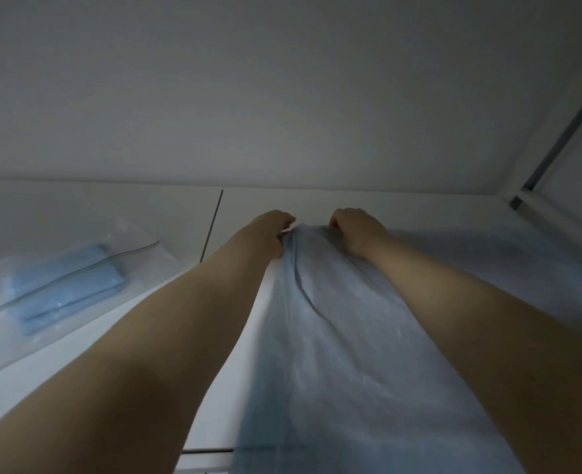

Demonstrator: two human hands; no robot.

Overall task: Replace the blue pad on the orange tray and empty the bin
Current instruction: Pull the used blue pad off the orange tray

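Observation:
A pale blue pad (344,354) hangs unfolded from a high white shelf, running down between my two forearms. My left hand (271,230) and my right hand (356,230) are close together at the pad's top edge, both pinching it where it bunches against the shelf's back. More of the pad spreads to the right over the shelf surface (508,265). Neither the orange tray nor the bin is in view.
A clear plastic bag (60,285) holding folded blue pads lies on the shelf at the left. The white cabinet wall (282,97) rises behind. A metal rail (563,131) runs along the right side. A thin dark seam (212,225) splits the back panel.

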